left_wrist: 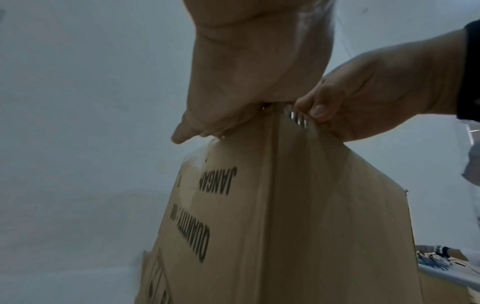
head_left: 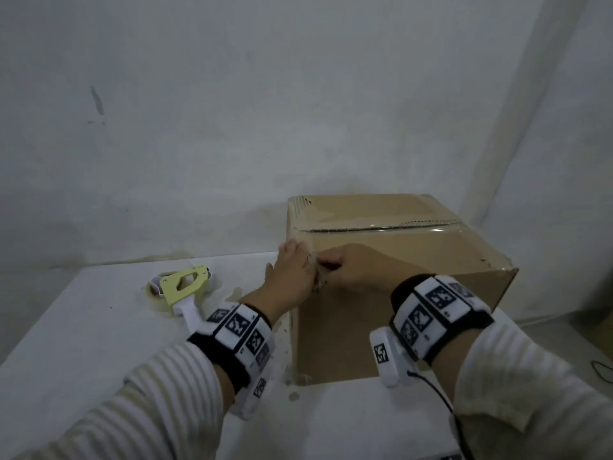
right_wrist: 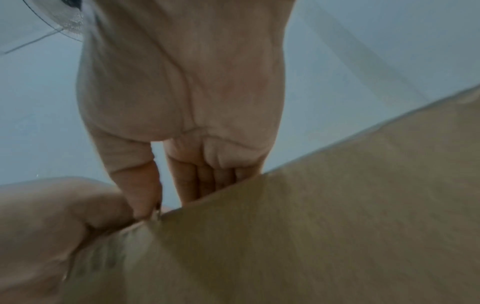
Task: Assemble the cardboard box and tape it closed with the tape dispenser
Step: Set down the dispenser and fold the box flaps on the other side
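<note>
Beside the cardboard box (head_left: 381, 267) corner, the right hand (left_wrist: 363, 100) pinches the tape end (left_wrist: 298, 120); the left hand (head_left: 292, 270) lies flat with straight fingers. A hard tug could tear the tape or wrinkle it.

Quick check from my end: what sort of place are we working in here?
Probably a plain indoor room used as a makeshift packing spot, not a warehouse. A bare white wall, a white table with a cardboard box on it, and a yellow tape dispenser lying beside the box.

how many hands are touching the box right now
2. The left hand presses on the cardboard box at its near left top corner; the right hand pinches tape right beside it.
</note>
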A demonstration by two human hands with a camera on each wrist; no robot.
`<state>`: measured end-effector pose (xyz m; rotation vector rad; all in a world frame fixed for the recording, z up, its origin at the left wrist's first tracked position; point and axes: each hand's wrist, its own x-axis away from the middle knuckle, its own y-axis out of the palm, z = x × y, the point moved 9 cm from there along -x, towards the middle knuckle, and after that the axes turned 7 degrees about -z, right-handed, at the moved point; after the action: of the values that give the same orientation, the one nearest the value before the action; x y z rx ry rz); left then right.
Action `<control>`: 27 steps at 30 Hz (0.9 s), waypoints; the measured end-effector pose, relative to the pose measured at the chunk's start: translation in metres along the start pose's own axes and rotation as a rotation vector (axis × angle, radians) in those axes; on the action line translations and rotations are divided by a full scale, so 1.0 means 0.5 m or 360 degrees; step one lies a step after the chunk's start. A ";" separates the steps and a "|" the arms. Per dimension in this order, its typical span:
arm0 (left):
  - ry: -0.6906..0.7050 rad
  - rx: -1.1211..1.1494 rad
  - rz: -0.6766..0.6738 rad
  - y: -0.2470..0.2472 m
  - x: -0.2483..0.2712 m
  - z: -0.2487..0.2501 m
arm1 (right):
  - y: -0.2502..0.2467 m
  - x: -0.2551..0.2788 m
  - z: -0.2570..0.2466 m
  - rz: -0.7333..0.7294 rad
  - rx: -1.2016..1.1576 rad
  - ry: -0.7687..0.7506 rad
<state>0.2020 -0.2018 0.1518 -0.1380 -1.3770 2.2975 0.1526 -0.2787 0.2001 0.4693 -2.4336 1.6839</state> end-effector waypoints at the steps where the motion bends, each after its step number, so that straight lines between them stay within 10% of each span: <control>1: -0.0085 -0.0133 -0.0068 -0.005 -0.004 0.004 | -0.013 0.002 0.005 0.0022 -0.0003 0.0064; 11: -0.0003 -0.0426 -0.0474 -0.060 -0.026 0.129 | -0.156 0.002 0.059 0.0156 0.0284 0.0344; 27: -0.0416 -0.0874 -0.0683 -0.035 -0.082 0.141 | -0.151 -0.008 0.322 -0.0665 0.0856 0.0432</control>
<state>0.2222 -0.2698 0.1957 0.2737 -1.9259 1.5890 0.1908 -0.4524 0.2077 0.6978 -1.5454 2.0221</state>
